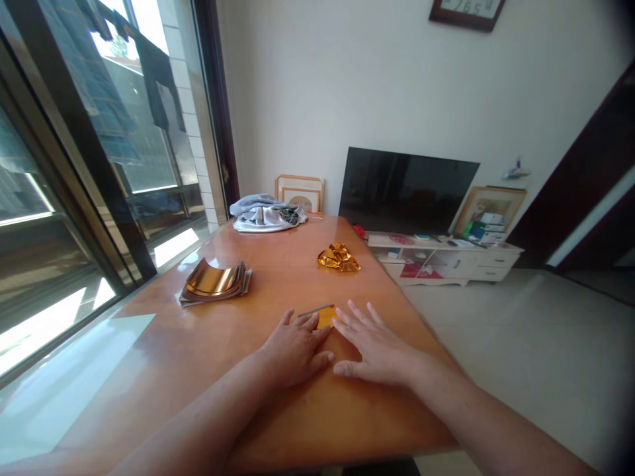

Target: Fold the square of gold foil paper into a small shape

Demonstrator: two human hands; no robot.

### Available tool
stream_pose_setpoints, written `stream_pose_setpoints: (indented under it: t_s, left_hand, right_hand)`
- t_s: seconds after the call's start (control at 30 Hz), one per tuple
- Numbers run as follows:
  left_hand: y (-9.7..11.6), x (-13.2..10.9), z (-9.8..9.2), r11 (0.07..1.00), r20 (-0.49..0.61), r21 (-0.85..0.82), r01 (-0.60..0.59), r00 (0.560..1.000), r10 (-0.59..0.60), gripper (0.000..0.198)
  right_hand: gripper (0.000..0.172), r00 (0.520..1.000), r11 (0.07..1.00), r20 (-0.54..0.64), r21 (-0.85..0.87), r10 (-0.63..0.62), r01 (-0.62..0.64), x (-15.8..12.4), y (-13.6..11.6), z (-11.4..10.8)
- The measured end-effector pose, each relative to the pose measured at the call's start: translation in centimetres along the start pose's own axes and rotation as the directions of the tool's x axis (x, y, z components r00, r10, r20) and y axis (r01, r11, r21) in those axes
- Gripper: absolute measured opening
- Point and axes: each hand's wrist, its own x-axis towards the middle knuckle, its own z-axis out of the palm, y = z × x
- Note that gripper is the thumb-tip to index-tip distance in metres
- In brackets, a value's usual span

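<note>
A small piece of gold foil paper [325,317] lies on the wooden table, with a grey strip along its far edge. My left hand [297,350] rests over its left part, fingers stretched out and palm down. From the right, my right hand [370,344] reaches its fingertips to the foil's right edge, its fingers spread. Both hands hide part of the sheet. Farther left sits a stack of curved gold foil sheets [215,281]. Beyond the hands is a crumpled gold foil piece [338,258].
Folded grey cloth [268,213] lies at the far end of the table [278,430]. A black television [409,192] stands on a white cabinet [459,264] beyond the table's right edge. Glass sliding doors [143,132] run along the left.
</note>
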Motion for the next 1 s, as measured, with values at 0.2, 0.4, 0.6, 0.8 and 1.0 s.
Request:
stream_pose_setpoints:
  t_s: [0.2,0.4,0.6,0.8,1.0]
  left_hand:
    - [0.0,0.1,0.0,1.0,-0.002,0.0,0.002,1.0,-0.002,0.058]
    - [-0.1,0.1,0.1,1.0,-0.005,-0.012,-0.005,1.0,0.005,0.058]
    - [-0.3,0.2,0.3,0.999,0.001,-0.027,-0.017,1.0,0.018,0.064]
    - [-0.5,-0.2,0.0,0.995,0.019,-0.098,-0.003,1.0,0.005,0.061]
    - [-1.7,-0.8,-0.4,0.96,0.06,-0.276,0.035,0.998,-0.019,0.052]
  right_hand:
    - [0.094,0.999,0.999,-0.025,-0.021,0.047,-0.048,-0.5,0.3,-0.2]
    - [0.078,0.967,0.983,-0.182,-0.005,0.178,-0.181,0.4,-0.2,0.3]
    - [0.06,0.944,0.964,-0.198,0.093,0.263,-0.249,2.2,-3.5,1.5]
    - [0.044,0.909,0.932,-0.203,0.062,0.363,-0.358,2.7,-4.8,2.3]
    - [0.043,0.928,0.962,-0.257,0.031,0.269,-0.27,2.7,-5.1,2.9]
